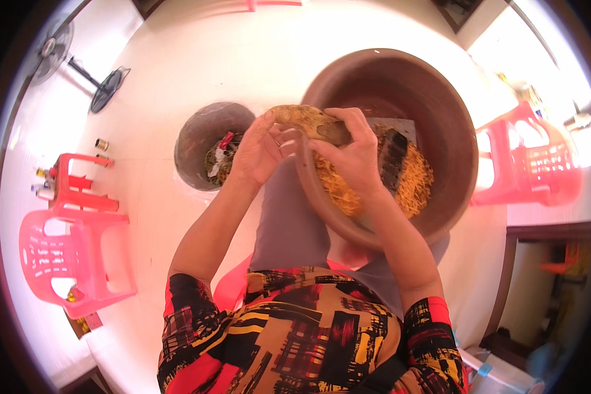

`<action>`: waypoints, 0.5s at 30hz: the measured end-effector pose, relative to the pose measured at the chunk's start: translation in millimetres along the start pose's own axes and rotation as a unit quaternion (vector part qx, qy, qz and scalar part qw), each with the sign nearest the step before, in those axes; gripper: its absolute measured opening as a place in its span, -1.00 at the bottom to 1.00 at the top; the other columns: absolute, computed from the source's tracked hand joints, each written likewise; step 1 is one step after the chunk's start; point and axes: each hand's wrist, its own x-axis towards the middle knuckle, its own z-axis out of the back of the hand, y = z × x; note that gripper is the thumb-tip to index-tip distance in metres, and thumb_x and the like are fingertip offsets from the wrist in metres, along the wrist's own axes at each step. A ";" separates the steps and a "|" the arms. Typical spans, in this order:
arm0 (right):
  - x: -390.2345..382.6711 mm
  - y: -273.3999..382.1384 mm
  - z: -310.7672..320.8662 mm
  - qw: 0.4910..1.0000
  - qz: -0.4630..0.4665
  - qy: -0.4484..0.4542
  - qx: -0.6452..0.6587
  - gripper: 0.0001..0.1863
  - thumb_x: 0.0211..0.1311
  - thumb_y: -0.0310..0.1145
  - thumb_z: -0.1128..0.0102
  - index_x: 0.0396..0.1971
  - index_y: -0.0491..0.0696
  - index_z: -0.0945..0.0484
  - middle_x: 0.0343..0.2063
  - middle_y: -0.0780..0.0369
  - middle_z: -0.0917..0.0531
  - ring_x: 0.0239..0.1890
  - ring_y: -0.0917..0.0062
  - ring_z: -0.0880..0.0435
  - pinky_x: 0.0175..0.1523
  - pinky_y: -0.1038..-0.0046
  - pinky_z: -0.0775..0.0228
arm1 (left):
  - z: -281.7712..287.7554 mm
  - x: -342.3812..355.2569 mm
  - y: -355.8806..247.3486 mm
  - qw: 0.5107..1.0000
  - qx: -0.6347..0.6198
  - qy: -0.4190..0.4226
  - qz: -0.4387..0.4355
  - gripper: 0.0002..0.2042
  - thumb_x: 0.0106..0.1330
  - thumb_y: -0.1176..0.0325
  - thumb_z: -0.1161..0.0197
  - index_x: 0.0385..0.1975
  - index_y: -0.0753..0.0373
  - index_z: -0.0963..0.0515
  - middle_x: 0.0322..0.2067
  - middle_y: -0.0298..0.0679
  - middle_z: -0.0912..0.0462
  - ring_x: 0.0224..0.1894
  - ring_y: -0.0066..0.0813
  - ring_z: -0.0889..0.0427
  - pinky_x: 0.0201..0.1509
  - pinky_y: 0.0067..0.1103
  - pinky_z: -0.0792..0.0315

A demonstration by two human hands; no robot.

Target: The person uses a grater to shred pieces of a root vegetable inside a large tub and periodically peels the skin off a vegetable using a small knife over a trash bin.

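Above the near left rim of a large brown basin I hold a long brown lump like a tuber. My left hand grips its left end between thumb and fingers. Around its darker right end my right hand is closed, thumb in front. Below, orange shreds lie heaped in the basin, and a long black ridged object rests on them. Behind the shreds, part of a pale flat board shows. Whether the dark right end is a separate piece, I cannot tell.
A grey bin with scraps inside stands left of the basin. Pink plastic chairs stand at the left and right, with a red stool beside the left one. Far left is a standing fan.
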 end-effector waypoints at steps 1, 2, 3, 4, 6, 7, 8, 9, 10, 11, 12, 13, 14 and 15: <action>5.8 4.2 -15.6 1.000 -0.007 0.008 0.023 -0.50 -0.30 -0.47 -0.45 -0.21 -0.16 -0.52 -0.29 0.14 -0.49 -0.24 0.34 -0.53 -0.12 0.40 -0.40 | 7.2 -7.7 -6.6 1.000 -0.013 -0.002 0.002 -0.70 0.33 0.17 -0.09 -0.02 0.14 -0.40 -0.12 -0.22 -0.55 -0.12 -0.35 -0.55 -0.07 -0.44 -0.46; 9.7 7.0 -31.2 0.999 -0.015 0.018 0.045 -0.50 -0.29 -0.47 -0.45 -0.20 -0.16 -0.52 -0.29 0.14 -0.49 -0.23 0.35 -0.53 -0.11 0.40 -0.40 | 12.8 -16.6 -11.1 1.000 -0.028 -0.006 0.004 -0.69 0.33 0.16 -0.08 -0.02 0.15 -0.40 -0.12 -0.22 -0.55 -0.12 -0.36 -0.55 -0.07 -0.44 -0.46; 13.1 7.4 -47.5 0.998 -0.011 0.030 0.049 -0.49 -0.29 -0.46 -0.46 -0.20 -0.16 -0.52 -0.29 0.14 -0.49 -0.23 0.35 -0.53 -0.11 0.40 -0.41 | 19.6 -23.5 -16.2 0.999 -0.043 -0.009 0.006 -0.69 0.34 0.14 -0.07 -0.02 0.15 -0.40 -0.12 -0.23 -0.56 -0.12 -0.36 -0.55 -0.07 -0.44 -0.46; 16.0 6.3 -64.4 0.998 -0.007 0.041 0.054 -0.49 -0.28 -0.45 -0.46 -0.19 -0.16 -0.52 -0.29 0.14 -0.49 -0.22 0.35 -0.53 -0.11 0.40 -0.41 | 32.8 -27.1 -19.6 0.998 -0.060 -0.019 -0.003 -0.67 0.36 0.13 -0.02 -0.01 0.18 -0.39 -0.10 -0.24 -0.55 -0.11 -0.40 -0.54 -0.08 -0.46 -0.46; 21.5 9.7 -91.8 0.996 -0.011 0.077 0.052 -0.47 -0.26 -0.40 -0.48 -0.16 -0.16 -0.52 -0.28 0.13 -0.50 -0.20 0.36 -0.54 -0.10 0.41 -0.42 | 38.8 -33.7 -33.2 0.995 -0.050 -0.054 -0.071 -0.67 0.36 0.14 -0.04 0.00 0.19 -0.39 -0.12 -0.22 -0.56 -0.10 -0.37 -0.55 -0.10 -0.40 -0.48; 24.5 9.6 -105.2 0.992 -0.025 0.101 0.066 -0.47 -0.23 -0.40 -0.48 -0.14 -0.16 -0.51 -0.26 0.16 -0.51 -0.18 0.41 -0.54 -0.09 0.44 -0.42 | 43.5 -36.7 -41.3 0.991 -0.045 -0.071 -0.104 -0.67 0.36 0.15 -0.05 0.00 0.19 -0.39 -0.12 -0.21 -0.56 -0.10 -0.36 -0.56 -0.10 -0.38 -0.49; 26.3 8.5 -119.1 0.988 -0.040 0.126 0.079 -0.46 -0.20 -0.39 -0.48 -0.13 -0.16 -0.51 -0.24 0.19 -0.52 -0.16 0.47 -0.54 -0.08 0.47 -0.42 | 55.6 -41.4 -48.3 0.989 -0.048 -0.082 -0.117 -0.68 0.36 0.16 -0.04 0.00 0.19 -0.39 -0.11 -0.22 -0.56 -0.08 -0.37 -0.55 -0.09 -0.38 -0.50; 28.8 8.3 -132.0 0.983 -0.056 0.151 0.092 -0.46 -0.17 -0.38 -0.48 -0.11 -0.16 -0.50 -0.22 0.21 -0.52 -0.15 0.52 -0.54 -0.07 0.51 -0.42 | 71.0 -45.9 -54.4 0.986 -0.050 -0.092 -0.128 -0.68 0.37 0.17 -0.04 0.01 0.20 -0.39 -0.10 -0.24 -0.55 -0.07 -0.39 -0.54 -0.08 -0.38 -0.50; 31.6 8.9 -143.6 0.979 -0.067 0.175 0.082 -0.45 -0.14 -0.36 -0.47 -0.09 -0.18 -0.49 -0.19 0.20 -0.54 -0.14 0.53 -0.55 -0.07 0.51 -0.44 | 82.6 -50.5 -60.7 0.984 -0.052 -0.103 -0.139 -0.69 0.37 0.18 -0.03 0.01 0.20 -0.39 -0.09 -0.25 -0.54 -0.05 -0.40 -0.54 -0.06 -0.38 -0.50; 32.3 7.0 -155.3 0.975 -0.079 0.189 0.086 -0.45 -0.14 -0.36 -0.47 -0.09 -0.18 -0.49 -0.19 0.20 -0.55 -0.15 0.53 -0.55 -0.08 0.51 -0.44 | 91.5 -53.7 -63.4 0.980 -0.046 -0.111 -0.157 -0.69 0.37 0.19 -0.03 0.01 0.21 -0.38 -0.09 -0.25 -0.54 -0.04 -0.40 -0.53 -0.06 -0.39 -0.50; 33.0 4.6 -166.7 0.971 -0.091 0.203 0.090 -0.45 -0.14 -0.36 -0.47 -0.09 -0.18 -0.49 -0.19 0.20 -0.55 -0.16 0.54 -0.56 -0.09 0.52 -0.44 | 98.6 -56.4 -65.8 0.977 -0.039 -0.119 -0.174 -0.69 0.38 0.20 -0.03 0.02 0.21 -0.37 -0.08 -0.25 -0.53 -0.03 -0.40 -0.53 -0.05 -0.39 -0.50; 33.7 1.7 -178.0 0.966 -0.103 0.216 0.094 -0.45 -0.14 -0.36 -0.47 -0.09 -0.19 -0.49 -0.19 0.19 -0.56 -0.17 0.54 -0.56 -0.10 0.52 -0.45 | 105.3 -59.2 -68.0 0.973 -0.032 -0.128 -0.191 -0.69 0.38 0.20 -0.02 0.02 0.22 -0.36 -0.07 -0.25 -0.52 -0.02 -0.40 -0.52 -0.04 -0.39 -0.50; 35.0 -3.7 -187.8 0.966 -0.097 0.219 0.099 -0.46 -0.13 -0.37 -0.45 -0.09 -0.22 -0.49 -0.24 0.18 -0.59 -0.20 0.55 -0.57 -0.12 0.53 -0.45 | 110.8 -59.7 -68.8 0.968 -0.021 -0.138 -0.207 -0.69 0.38 0.21 -0.03 0.02 0.22 -0.35 -0.07 -0.25 -0.52 -0.03 -0.40 -0.52 -0.05 -0.39 -0.51; 35.2 -9.4 -197.8 0.961 -0.120 0.219 0.117 -0.47 -0.15 -0.36 -0.46 -0.13 -0.23 -0.50 -0.24 0.15 -0.59 -0.18 0.50 -0.57 -0.09 0.49 -0.43 | 115.7 -60.1 -69.6 0.963 -0.010 -0.149 -0.223 -0.69 0.38 0.22 -0.03 0.03 0.22 -0.34 -0.07 -0.25 -0.51 -0.03 -0.40 -0.52 -0.06 -0.39 -0.51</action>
